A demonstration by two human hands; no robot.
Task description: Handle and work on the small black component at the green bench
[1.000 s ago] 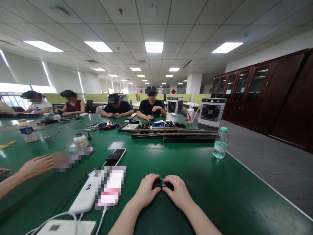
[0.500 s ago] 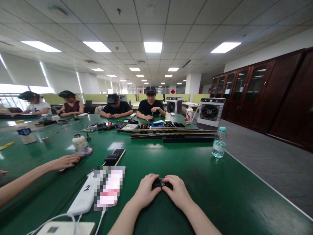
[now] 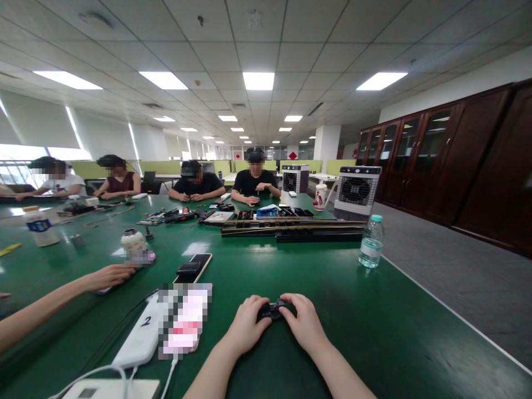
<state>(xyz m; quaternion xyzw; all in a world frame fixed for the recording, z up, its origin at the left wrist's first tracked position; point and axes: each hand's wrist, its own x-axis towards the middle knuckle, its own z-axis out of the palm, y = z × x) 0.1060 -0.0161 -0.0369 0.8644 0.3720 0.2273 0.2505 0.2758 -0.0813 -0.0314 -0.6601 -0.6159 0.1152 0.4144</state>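
Observation:
My left hand (image 3: 246, 326) and my right hand (image 3: 305, 323) meet over a small black part (image 3: 271, 311) low on the green table (image 3: 341, 299). Both hands are closed on it, fingers curled round its ends, and most of the part is hidden between them. What kind of part it is cannot be made out.
Left of my hands lie a white power bank (image 3: 141, 337) marked 2, a blurred phone (image 3: 183, 321), another phone (image 3: 195, 266) and cables. A co-worker's hand (image 3: 106, 275) rests at the left. A water bottle (image 3: 371, 242), black rails (image 3: 291, 230) and seated people lie farther off.
The co-worker's hand at the left reached further right across the table. My hands stayed on the black part, shifting only slightly as the view tilted.

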